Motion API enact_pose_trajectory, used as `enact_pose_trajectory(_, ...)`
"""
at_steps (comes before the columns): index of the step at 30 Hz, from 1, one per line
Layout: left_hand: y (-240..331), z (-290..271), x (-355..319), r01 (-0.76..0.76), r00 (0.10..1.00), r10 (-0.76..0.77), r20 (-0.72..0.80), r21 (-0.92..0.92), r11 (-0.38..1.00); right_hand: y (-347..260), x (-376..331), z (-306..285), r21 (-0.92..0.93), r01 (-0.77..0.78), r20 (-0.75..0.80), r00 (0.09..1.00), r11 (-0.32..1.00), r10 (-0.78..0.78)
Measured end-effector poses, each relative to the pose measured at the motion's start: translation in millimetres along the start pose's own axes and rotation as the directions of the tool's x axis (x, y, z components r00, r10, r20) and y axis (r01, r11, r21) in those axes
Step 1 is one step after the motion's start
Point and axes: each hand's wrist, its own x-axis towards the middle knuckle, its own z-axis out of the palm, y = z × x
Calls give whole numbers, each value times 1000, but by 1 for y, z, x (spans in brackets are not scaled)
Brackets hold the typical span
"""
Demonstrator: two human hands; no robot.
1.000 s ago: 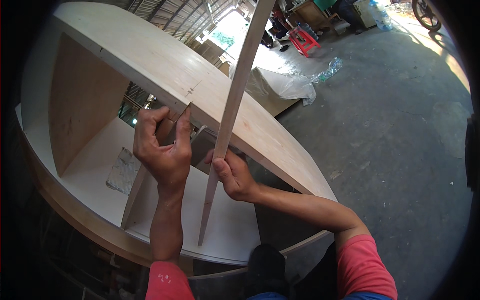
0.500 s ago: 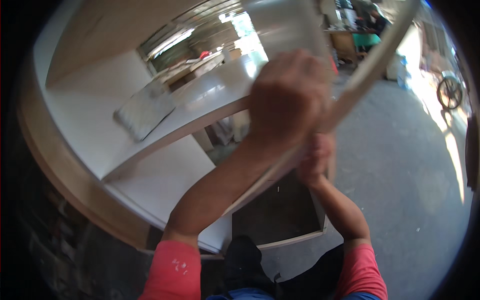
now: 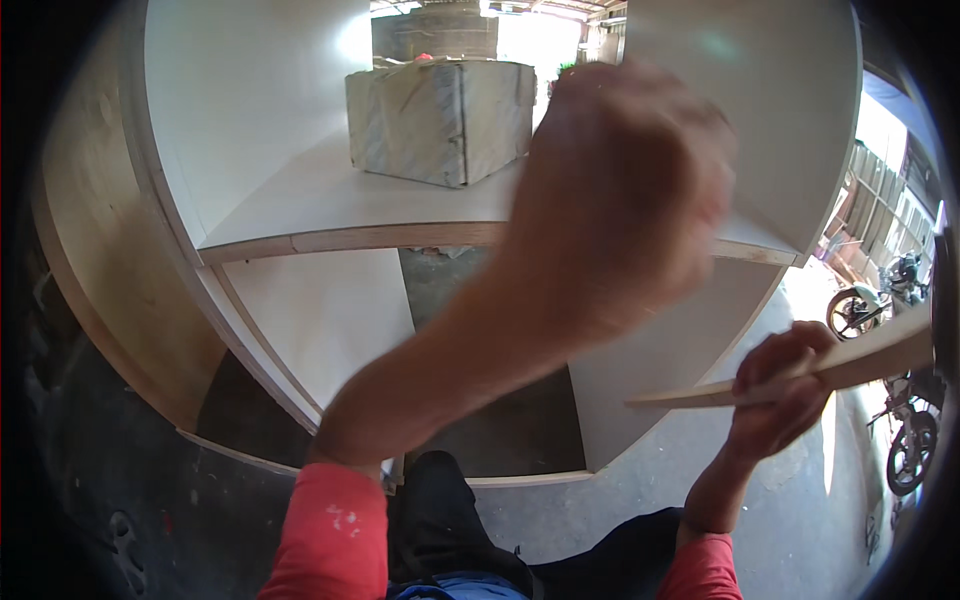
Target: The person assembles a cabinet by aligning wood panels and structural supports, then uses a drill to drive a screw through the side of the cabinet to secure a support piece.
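My left hand (image 3: 620, 190) is raised close to the camera, blurred, fingers curled into a fist; I cannot see anything in it. My right hand (image 3: 785, 395) is lower right and grips a long thin wooden strip (image 3: 860, 365) that runs off toward the right edge. Behind both hands stands a white wooden cabinet (image 3: 330, 330) with open compartments. On its shelf (image 3: 350, 235) sits a grey marbled block (image 3: 440, 120).
Bare concrete floor (image 3: 120, 500) lies at lower left and under the cabinet. Motorcycles (image 3: 880, 300) are parked at the right edge. My dark trousers and red sleeves fill the bottom of the view.
The view has swung down into the cabinet's inside. My left hand let go of the strip and rose toward the camera. The right hand carried the strip off to the right.
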Motion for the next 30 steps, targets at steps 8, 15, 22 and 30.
enact_pose_trajectory(8, -19, -114, 16, 616, 667, -729, 156, 437, 656, -41, 67, 14, -560, -47, 167, 971, 827, 169)
enact_pose_trajectory(15, -20, -130, -3, 698, 571, -771, 281, 329, 636, -24, 139, 77, -786, 407, 539, 820, 466, 192)
enact_pose_trajectory(22, -59, -148, -41, 484, 851, -514, 105, 224, 846, 49, 195, 163, -609, 761, 791, 563, 225, 240)
enact_pose_trajectory(30, -37, -162, -53, 476, 873, -488, 20, 181, 860, 116, 196, 215, -647, 558, 750, 347, 519, 563)
